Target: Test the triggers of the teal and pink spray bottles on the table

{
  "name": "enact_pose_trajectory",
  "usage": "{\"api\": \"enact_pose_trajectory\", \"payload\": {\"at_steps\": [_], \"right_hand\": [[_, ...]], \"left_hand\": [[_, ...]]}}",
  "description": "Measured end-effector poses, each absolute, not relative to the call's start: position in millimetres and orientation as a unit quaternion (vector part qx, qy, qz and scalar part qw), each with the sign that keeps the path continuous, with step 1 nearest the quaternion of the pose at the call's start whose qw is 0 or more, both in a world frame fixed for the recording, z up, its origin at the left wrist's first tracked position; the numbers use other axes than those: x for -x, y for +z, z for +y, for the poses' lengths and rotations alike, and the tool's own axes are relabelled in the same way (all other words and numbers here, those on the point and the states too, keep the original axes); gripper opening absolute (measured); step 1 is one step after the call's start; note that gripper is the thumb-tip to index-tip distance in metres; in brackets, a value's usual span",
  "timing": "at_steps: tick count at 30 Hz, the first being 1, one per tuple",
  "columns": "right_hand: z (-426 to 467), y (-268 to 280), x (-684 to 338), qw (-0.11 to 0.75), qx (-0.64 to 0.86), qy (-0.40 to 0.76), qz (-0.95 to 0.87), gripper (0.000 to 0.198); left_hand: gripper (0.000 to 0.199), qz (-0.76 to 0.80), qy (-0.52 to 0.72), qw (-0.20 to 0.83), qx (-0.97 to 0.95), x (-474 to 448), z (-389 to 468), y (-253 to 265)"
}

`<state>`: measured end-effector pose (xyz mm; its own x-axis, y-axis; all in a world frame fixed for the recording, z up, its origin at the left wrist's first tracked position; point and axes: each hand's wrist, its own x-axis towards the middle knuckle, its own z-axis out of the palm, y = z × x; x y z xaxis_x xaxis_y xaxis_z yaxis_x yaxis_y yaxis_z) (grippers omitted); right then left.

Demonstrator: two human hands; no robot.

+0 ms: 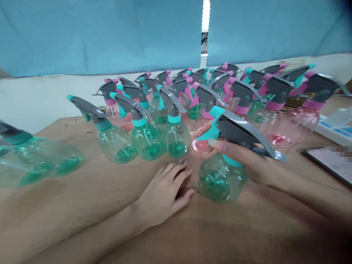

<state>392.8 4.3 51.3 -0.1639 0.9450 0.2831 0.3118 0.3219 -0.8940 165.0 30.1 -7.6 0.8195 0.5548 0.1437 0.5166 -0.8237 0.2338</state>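
My right hand (250, 161) grips a green spray bottle (221, 179) around its neck, just under the grey and turquoise spray head. The bottle tilts slightly; whether its base touches the table cannot be told. To its left, my left hand (167, 190) rests palm down on the wooden table (198, 234), fingers spread and nothing in them. Just beyond the left fingertips stands a green spray bottle (176, 139) with a turquoise collar. Another green bottle (147, 141) is beside it, and a third green bottle (115, 143) stands farther left.
Several pink spray bottles (297, 121) crowd the back and right, mixed with green ones. More green bottles (52, 161) are at the far left. A phone (330, 165) lies at the right, near a white and blue box (337, 124). A blue curtain (110, 36) hangs behind.
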Motion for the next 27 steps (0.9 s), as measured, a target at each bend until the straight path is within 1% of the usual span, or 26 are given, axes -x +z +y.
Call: {"api": "enact_pose_trajectory", "payload": {"at_steps": [4, 6, 12, 14, 17, 19, 23, 27], "right_hand": [[5, 51, -392, 0.453, 0.458, 0.361, -0.674, 0.02], [6, 48, -393, 0.473, 0.456, 0.361, -0.662, 0.022], [2, 57, -391, 0.444, 0.477, 0.352, -0.672, 0.017], [1, 59, -390, 0.454, 0.478, 0.341, -0.67, 0.018], [2, 54, -391, 0.436, 0.481, 0.36, -0.67, 0.02], [4, 50, -392, 0.452, 0.469, 0.362, -0.667, 0.02], [2, 52, -390, 0.456, 0.464, 0.371, -0.662, 0.017], [3, 52, -391, 0.473, 0.446, 0.34, -0.68, 0.015]], "left_hand": [[0.041, 0.282, 0.109, 0.095, -0.948, -166, 31, -8], [0.042, 0.281, 0.113, 0.097, -0.948, -166, 31, -8], [0.043, 0.29, 0.117, 0.103, -0.944, -165, 31, -9], [0.043, 0.29, 0.118, 0.104, -0.944, -165, 31, -9], [0.042, 0.29, 0.121, 0.106, -0.943, -166, 30, -8], [0.041, 0.291, 0.12, 0.106, -0.943, -166, 30, -8], [0.041, 0.293, 0.118, 0.108, -0.943, -166, 30, -7], [0.041, 0.289, 0.118, 0.106, -0.944, -166, 30, -7]]}}
